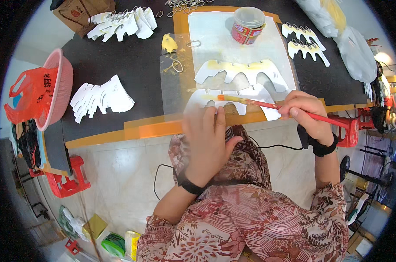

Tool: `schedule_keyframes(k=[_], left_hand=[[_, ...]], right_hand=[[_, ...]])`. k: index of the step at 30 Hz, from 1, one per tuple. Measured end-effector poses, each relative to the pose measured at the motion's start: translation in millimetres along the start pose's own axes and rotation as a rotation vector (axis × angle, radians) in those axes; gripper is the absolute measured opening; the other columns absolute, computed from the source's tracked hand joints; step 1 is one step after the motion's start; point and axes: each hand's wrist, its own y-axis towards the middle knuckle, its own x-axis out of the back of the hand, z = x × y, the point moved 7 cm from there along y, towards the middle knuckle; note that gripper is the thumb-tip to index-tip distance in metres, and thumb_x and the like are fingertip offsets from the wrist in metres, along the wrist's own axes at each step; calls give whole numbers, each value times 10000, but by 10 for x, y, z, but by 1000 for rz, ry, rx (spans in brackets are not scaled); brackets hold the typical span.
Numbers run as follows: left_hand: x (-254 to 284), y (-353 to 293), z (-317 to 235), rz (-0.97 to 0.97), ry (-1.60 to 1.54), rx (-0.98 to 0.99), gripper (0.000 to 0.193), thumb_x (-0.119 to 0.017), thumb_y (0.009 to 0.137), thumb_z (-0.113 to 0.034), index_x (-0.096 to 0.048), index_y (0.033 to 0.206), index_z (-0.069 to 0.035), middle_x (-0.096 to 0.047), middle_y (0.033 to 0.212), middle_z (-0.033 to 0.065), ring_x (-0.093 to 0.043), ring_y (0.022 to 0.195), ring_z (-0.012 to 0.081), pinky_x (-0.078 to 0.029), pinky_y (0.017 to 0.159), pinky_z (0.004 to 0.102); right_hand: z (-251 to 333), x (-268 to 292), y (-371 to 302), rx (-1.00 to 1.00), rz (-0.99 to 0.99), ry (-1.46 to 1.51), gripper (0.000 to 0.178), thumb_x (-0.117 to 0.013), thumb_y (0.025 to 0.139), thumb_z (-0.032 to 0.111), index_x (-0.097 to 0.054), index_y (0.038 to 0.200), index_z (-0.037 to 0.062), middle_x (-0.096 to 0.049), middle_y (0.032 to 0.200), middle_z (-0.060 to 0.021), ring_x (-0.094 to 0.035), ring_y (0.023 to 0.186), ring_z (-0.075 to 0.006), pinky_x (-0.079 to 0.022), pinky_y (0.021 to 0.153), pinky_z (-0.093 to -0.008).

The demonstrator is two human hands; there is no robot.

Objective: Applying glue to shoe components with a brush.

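Right hand [310, 117] grips brush [263, 104]; flat, empty left hand [206, 142] at cutout [257, 94]; far, labelled jar [245, 32]; left, basket [63, 91] holding printed bag [34, 94].

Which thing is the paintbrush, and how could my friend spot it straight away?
Find the black table, then the pale sheet in front of the person. At its near end, the right hand holds the paintbrush across a white cut-out piece. Its long, thin red handle sets it apart from the flat, white pieces beside it.
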Motion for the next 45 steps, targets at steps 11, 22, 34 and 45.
schedule_keyframes(k=[11,22,34,45], left_hand=[[-1,6,-7,3,30,5,754,-760,760,-428,-498,1338,-21,-438,1304,150,-341,1294,439,-193,1075,612],[63,41,-1,-61,33,13,688,-772,762,-405,-536,1295,-40,-439,1260,191,-380,1236,422,-224,1066,588],[-72,197,-397,3,-127,-165,695,-755,752,-340,-509,1282,36,-466,1273,186,-440,1179,381,-299,1037,523],[-280,234,-592,82,-35,-228,743,-748,728,-396,-508,1348,-65,-458,1405,105,-447,1169,338,-299,1008,501]], right_hand=[[-91,111,-184,-26,-48,6,187,-642,832,3,-671,1017,-3,-626,911,-78,-593,812,-152,-455,704,-271],[-223,298,-316,-52,-148,82,187,-640,818,-25,-704,990,15,-613,927,-67,-584,814,-136,-455,710,-250],[-571,305,-417,-293,-160,378,181,-597,935,85,-641,1068,-29,-652,888,-61,-621,750,-117,-516,688,-255],[-684,458,-570,-375,-277,559,179,-557,963,99,-619,1071,-28,-645,850,-62,-622,723,-118,-536,666,-257]])
